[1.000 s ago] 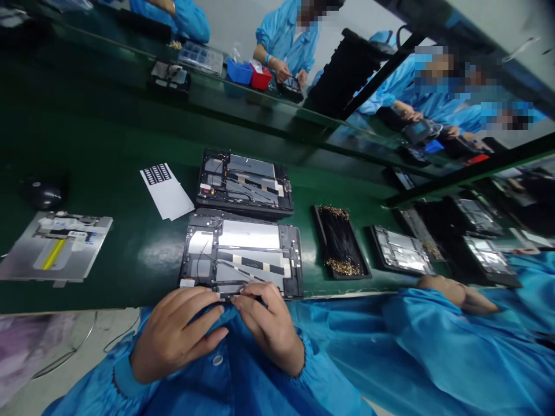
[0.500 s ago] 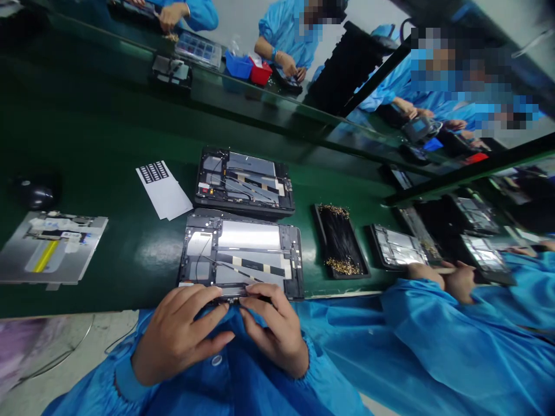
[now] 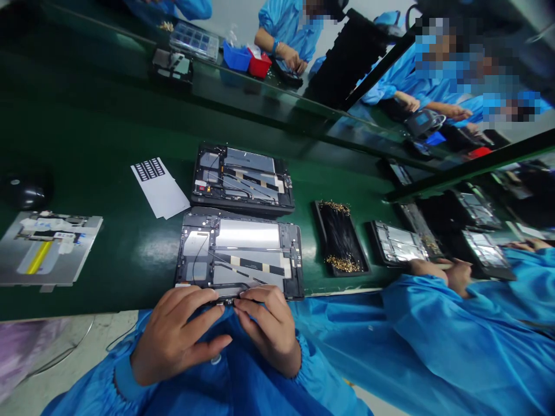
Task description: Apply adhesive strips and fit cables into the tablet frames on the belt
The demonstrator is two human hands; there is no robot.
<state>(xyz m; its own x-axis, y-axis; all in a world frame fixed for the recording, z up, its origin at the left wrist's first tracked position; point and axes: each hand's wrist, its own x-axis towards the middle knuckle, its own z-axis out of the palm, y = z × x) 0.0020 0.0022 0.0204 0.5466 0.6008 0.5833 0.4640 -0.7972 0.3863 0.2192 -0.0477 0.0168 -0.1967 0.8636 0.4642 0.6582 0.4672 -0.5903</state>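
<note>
As the left hand, thumb splayed, and curled right hand touch the device, neither grip's state is clear.

Green counter extends across the scene; its glossy surface reflects light in pale patches. Wall on the far side is pale grey. Dark beam slants at right. Floor, near left, is pale.

No text can be read: toward nine o'clock from the view's centre, a white sheet bears illegible printed blocks; farther out, a metal panel's white label is blurred.
</note>
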